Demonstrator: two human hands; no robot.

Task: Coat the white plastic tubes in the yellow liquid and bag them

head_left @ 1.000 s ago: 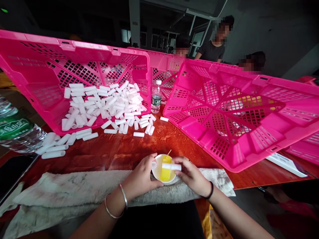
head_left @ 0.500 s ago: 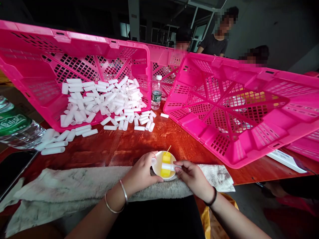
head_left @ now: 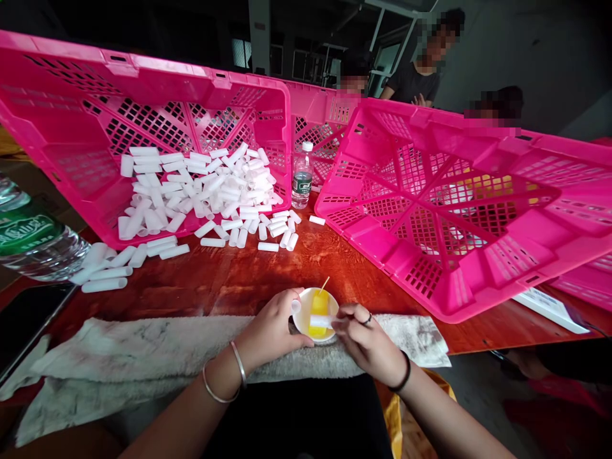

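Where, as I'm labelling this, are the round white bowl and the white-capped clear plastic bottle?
Round white bowl (head_left: 306, 314): head view, its bare inner wall.
White-capped clear plastic bottle (head_left: 302, 183): head view, its green label.

A glossy red-brown table (head_left: 210, 274) carries a left pink crate (head_left: 57, 137) and a right pink crate (head_left: 488, 290) — their open sides facing the near edge — with a small bottle (head_left: 301, 183) standing between. Loose white tubes (head_left: 268, 247) lie before the left crate, near a dark flat device (head_left: 31, 319); a stained towel (head_left: 157, 347) lies along the near edge.
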